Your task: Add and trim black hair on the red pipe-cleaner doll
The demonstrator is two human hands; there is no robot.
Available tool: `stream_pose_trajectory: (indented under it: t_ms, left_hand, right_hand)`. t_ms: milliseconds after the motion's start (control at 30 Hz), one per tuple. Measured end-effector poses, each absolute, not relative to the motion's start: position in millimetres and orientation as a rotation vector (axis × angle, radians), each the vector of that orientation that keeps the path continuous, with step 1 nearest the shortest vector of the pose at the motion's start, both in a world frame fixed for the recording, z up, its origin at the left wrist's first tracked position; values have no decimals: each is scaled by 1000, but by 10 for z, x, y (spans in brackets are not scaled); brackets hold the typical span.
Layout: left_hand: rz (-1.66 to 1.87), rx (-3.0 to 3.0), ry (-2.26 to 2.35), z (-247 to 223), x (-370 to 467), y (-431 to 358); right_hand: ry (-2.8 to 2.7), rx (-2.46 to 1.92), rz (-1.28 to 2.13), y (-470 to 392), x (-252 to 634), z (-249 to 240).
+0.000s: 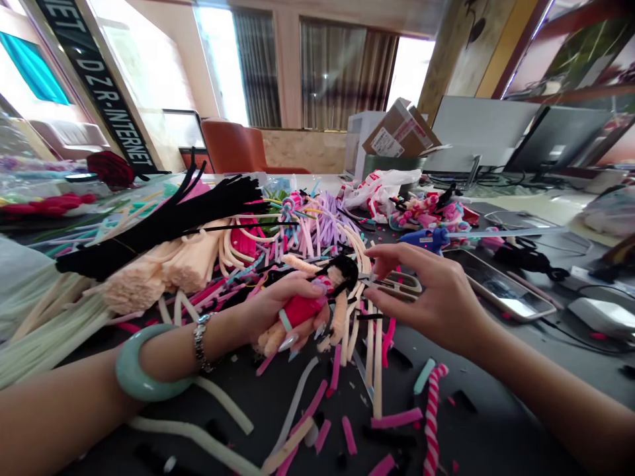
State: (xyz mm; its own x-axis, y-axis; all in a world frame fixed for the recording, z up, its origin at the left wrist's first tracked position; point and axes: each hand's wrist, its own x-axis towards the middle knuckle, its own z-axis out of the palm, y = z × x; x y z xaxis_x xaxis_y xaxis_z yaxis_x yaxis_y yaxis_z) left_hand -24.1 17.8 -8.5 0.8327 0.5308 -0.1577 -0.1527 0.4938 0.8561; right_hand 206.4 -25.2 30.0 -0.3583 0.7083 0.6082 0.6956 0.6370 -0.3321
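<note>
A small doll made of fuzzy pipe cleaners (302, 311), with black hair and a hot pink body with a pale band, is in my left hand (292, 304). My left fingers wrap round its body, and its head points right. Just right of the head is my right hand (426, 284), its thumb and fingers apart in a curved shape. I see nothing held there, though the fingertips are partly hidden. Scissors (404, 284) show behind the right fingers, their handles toward the right; I cannot tell whether the hand touches them.
Bundles of black (163, 225) and peach pipe cleaners (143, 277) lie left. Pink offcuts and a striped twisted stem (435, 416) are scattered in front. A blue glue gun (426, 239), a phone (501, 284) and a white charger (600, 317) lie right. Monitors and a cardboard box (401, 129) stand behind.
</note>
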Motion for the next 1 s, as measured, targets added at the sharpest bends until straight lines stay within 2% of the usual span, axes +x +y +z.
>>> stream_pose_trajectory:
  t_ms: [800,1000]
  left_hand:
    - [325,1065,472,-44,-207,108]
    - [543,1036,426,-29,-141,24]
  right_hand:
    - [-2142,-1061,245,-250,2050,235]
    - [-2116,-1065,244,-239,2025,201]
